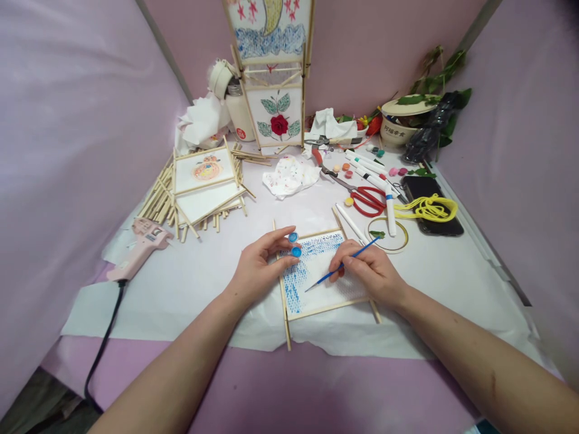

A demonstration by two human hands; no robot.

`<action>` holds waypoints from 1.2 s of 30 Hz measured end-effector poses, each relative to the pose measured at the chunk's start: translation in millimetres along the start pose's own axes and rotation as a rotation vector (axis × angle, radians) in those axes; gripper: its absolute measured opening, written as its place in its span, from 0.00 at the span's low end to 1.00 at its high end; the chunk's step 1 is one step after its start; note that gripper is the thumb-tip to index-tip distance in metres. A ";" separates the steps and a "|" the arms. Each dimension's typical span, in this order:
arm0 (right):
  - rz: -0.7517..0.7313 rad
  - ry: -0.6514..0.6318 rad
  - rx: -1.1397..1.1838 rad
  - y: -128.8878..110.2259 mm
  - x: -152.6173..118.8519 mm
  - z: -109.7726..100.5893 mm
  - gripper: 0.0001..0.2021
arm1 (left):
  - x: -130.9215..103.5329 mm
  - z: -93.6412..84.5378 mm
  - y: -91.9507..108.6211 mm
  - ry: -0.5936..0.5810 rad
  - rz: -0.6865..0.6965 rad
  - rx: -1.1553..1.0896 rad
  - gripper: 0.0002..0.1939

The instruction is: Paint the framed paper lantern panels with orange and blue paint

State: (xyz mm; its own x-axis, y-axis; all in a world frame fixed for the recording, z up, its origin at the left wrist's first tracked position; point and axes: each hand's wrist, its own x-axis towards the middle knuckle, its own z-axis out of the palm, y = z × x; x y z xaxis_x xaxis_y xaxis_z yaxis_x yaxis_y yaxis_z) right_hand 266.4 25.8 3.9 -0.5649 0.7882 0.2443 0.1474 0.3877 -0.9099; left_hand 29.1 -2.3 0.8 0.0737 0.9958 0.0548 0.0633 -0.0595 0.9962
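Note:
Between the thumb and fingers of my left hand [260,262] is a small blue paint pot [295,252], its round blue lid [293,237] just above it. My right hand [368,271] is closed round a thin blue paintbrush [332,273], whose tip points down at the white panel. The wooden-stick frame [283,301] lies on the table under both hands. Its white panel [316,295] carries blue dabs along the top and left side, while the middle is white. My right hand covers part of the panel's right side.
A pink glue gun [140,250], wooden sticks [158,193] and painted frames [203,172] lie left. A standing lantern-like frame [274,114] is behind. Scissors [368,201], markers [390,211], yellow cord [427,209], a phone [446,227] and crumpled tissue [289,176] lie beyond my hands.

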 end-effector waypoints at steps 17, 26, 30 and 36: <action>-0.036 0.241 -0.072 7.3 0.4 2.5 0.19 | 0.8 -1.2 -1.6 0.004 -0.011 -0.005 0.27; -0.082 0.515 -0.089 -22.4 -7.1 -10.8 0.13 | 1.7 -1.8 1.7 0.072 -0.001 -0.085 0.26; -0.089 0.673 -0.106 -44.2 -19.5 -0.9 0.11 | 1.0 -2.9 0.7 0.092 0.034 -0.101 0.26; -0.050 0.788 -0.003 -59.2 -28.8 35.8 0.11 | 1.1 -4.0 2.7 0.099 0.064 -0.065 0.25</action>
State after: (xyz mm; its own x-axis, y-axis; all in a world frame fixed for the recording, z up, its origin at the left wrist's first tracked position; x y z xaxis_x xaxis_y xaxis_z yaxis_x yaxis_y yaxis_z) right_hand 244.9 -37.0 38.7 0.1705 0.8758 0.4516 0.1395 0.4322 -0.8909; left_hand 25.4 -1.0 3.7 -0.0229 0.9923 0.1220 -0.0031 -0.1221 0.9925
